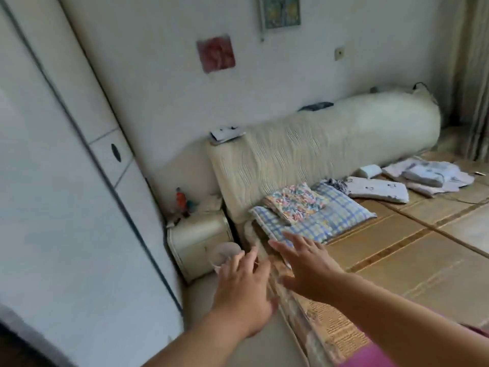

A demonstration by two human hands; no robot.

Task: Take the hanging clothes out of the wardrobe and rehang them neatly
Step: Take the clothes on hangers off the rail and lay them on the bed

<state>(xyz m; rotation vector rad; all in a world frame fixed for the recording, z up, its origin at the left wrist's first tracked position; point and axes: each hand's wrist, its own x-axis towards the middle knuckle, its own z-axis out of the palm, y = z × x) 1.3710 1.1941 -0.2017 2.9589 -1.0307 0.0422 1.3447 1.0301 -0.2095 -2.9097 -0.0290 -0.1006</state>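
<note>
The white wardrobe (60,181) fills the left side with its doors closed; no hanging clothes show. My left hand (243,290) reaches forward over the gap between wardrobe and bed, fingers spread and holding nothing. My right hand (304,263) stretches out above the corner of the bed, fingers straight and empty, just short of a blue checked folded cloth (330,215). A floral folded cloth (296,201) lies on top of the checked one. More folded pale clothes (378,190) and a white pile (428,174) lie farther right along the headboard.
The bed carries a bamboo mat (397,260) and a padded cream headboard (317,147). A cream bedside cabinet (195,239) with small toys stands in the corner, a clear round object (225,254) in front of it. Curtains (473,75) hang at the far right.
</note>
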